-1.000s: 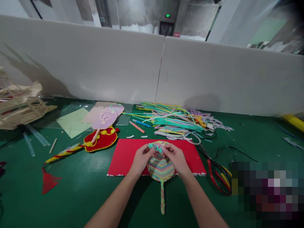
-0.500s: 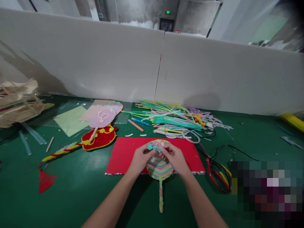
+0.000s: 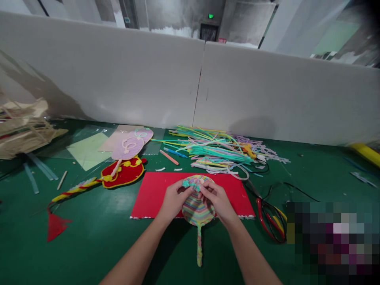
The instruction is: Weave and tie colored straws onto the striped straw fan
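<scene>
A round fan (image 3: 198, 213) with pastel stripes lies over a red board (image 3: 154, 194), its wrapped handle (image 3: 199, 247) pointing toward me. Small teal flowers (image 3: 192, 185) and some pink ones sit near the fan's top. My left hand (image 3: 177, 198) is closed at the upper left of the fan, thumb and fingers pinching at the teal flowers. From the other side my right hand (image 3: 216, 196) pinches at the same flower cluster, fingertips close to the left ones. The exact spot between the fingertips is partly hidden.
Behind the board lies a pile of pastel pipe cleaners (image 3: 219, 148) with an orange glue gun (image 3: 248, 150). Red-handled pliers (image 3: 264, 221) and a black cord are at right. A red fan (image 3: 124, 176) and a purple fan (image 3: 130, 146) lie left. A grey partition (image 3: 118, 75) stands behind.
Both hands stay at the flowers with only slight finger shifts. The view and the fan have moved very little.
</scene>
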Demonstrator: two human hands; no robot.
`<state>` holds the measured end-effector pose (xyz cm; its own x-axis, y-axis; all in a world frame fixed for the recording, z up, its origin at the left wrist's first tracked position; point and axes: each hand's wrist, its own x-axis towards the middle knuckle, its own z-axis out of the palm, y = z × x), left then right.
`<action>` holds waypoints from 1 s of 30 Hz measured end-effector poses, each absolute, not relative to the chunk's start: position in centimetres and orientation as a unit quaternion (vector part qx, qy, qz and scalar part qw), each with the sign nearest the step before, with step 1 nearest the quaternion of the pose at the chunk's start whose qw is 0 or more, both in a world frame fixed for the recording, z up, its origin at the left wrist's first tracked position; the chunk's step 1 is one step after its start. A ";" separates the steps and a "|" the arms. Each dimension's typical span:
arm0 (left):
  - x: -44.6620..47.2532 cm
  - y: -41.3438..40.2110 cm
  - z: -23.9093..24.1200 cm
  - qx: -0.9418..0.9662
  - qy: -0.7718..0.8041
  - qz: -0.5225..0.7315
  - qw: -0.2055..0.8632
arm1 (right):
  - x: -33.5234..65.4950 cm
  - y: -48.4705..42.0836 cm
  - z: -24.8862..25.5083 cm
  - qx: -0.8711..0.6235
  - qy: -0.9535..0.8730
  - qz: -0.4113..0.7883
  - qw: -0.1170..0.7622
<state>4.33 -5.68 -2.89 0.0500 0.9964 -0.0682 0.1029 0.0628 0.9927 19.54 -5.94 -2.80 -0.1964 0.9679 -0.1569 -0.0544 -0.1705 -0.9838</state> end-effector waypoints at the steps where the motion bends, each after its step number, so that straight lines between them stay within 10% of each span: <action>1: 4.3 -5.6 -2.9 0.516 0.522 0.443 0.515 | 19.6 -5.9 -2.7 -0.474 -0.498 0.590 0.423; 16: 4.2 -5.6 -3.3 0.536 0.488 0.418 0.547 | 20.0 -5.6 -2.9 -0.448 -0.511 0.619 0.393; 30: 4.3 -6.0 -3.5 0.632 0.553 0.408 0.359 | 20.0 -5.7 -2.4 -0.423 -0.505 0.634 0.406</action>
<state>4.26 -6.00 -3.51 0.0548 0.9914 0.1193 0.4056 -0.1312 0.9046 19.95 -5.71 -2.36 -0.3128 0.9413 -0.1270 -0.0866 -0.1614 -0.9831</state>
